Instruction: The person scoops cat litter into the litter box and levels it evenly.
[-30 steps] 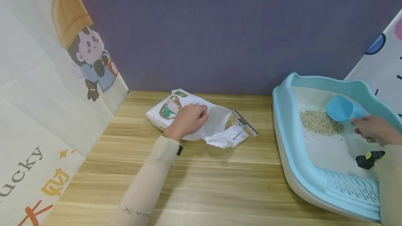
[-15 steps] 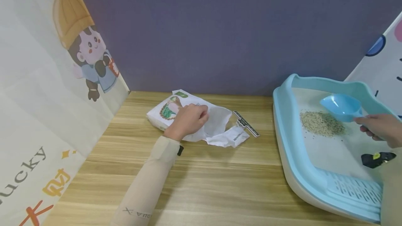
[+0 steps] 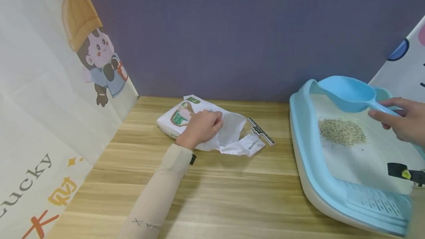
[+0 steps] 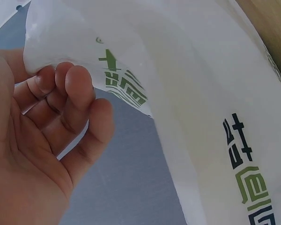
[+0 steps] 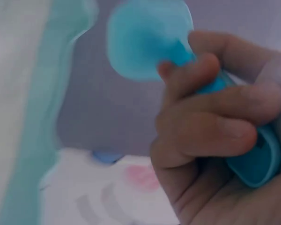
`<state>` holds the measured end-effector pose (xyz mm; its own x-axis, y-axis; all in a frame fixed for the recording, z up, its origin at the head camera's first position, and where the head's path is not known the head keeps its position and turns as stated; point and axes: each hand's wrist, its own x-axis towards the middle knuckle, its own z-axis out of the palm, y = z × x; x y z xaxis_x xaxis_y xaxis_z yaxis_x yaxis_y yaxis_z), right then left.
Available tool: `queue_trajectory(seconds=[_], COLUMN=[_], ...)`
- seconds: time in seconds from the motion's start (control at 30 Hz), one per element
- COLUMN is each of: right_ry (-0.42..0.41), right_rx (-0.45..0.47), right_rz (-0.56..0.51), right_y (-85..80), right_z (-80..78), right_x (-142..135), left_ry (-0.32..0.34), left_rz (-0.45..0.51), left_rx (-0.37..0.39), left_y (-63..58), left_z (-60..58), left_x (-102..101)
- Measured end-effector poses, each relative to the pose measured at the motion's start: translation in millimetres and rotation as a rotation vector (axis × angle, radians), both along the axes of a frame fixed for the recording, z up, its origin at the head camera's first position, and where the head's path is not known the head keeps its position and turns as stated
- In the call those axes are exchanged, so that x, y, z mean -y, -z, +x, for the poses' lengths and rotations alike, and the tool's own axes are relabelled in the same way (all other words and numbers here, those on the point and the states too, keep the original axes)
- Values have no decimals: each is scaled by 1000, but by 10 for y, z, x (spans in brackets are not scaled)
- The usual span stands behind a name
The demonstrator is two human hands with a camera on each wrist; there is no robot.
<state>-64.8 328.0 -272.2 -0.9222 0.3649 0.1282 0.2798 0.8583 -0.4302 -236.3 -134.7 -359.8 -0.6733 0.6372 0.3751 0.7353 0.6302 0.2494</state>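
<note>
In the head view my left hand (image 3: pixel 203 127) holds the torn-open edge of a white paper-like bag (image 3: pixel 234 121) with a printed picture, lying on its side on the table. The left wrist view has my curled fingers (image 4: pixel 77 93) pinching the rim of the bag (image 4: pixel 178 61). On the right, my right hand (image 3: pixel 406 121) grips the handle of a light blue scoop (image 3: pixel 353 95), raised over the far rim of the litter box (image 3: pixel 307 150). Its bowl faces up and its inside looks bare. Beneath it a heap of beige pellet litter (image 3: pixel 342 132) lies on the box floor.
A black-and-white bag clip (image 3: pixel 261 132) lies beside the bag's torn flap. The litter box has a slotted blue step (image 3: pixel 376 202) at the front. A dark purple panel (image 3: pixel 212 40) stands behind the wooden table (image 3: pixel 232 198); a printed sheet (image 3: pixel 40 95) hangs at left.
My right hand has lifted the scoop up from the litter heap toward the back of the box, turning its bowl upward. My left hand stays at the bag.
</note>
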Motion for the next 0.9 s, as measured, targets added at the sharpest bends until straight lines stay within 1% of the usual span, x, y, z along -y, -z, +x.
queue_trajectory(seconds=[0.1,0.2,0.27,0.33,0.47,0.57,0.7,0.9], right_ry=[-120,-245,-315,-374,-484,-515,-513,-535], right_rx=[5,29,46,56,55,49,49,58], right_rz=[110,175,196,197,178,164,170,166], right_y=[-150,-254,-272,-255,-177,-95,34,230], right_z=[67,115,136,151,120,41,-91,-328], right_x=[464,923,1217,1475,1876,2093,2317,2502], left_ry=[-1,0,-2,-2,-4,-8,-7,-5], left_rz=[-6,-5,-7,-10,-16,-15,-10,-6], left_rx=[-1,-11,-19,-25,-19,-10,-11,-29], left_y=[4,3,2,2,9,16,25,22], left_z=[3,0,-5,-11,-19,-22,-22,-25], left_x=[0,0,-1,-1,0,-2,-5,-5])
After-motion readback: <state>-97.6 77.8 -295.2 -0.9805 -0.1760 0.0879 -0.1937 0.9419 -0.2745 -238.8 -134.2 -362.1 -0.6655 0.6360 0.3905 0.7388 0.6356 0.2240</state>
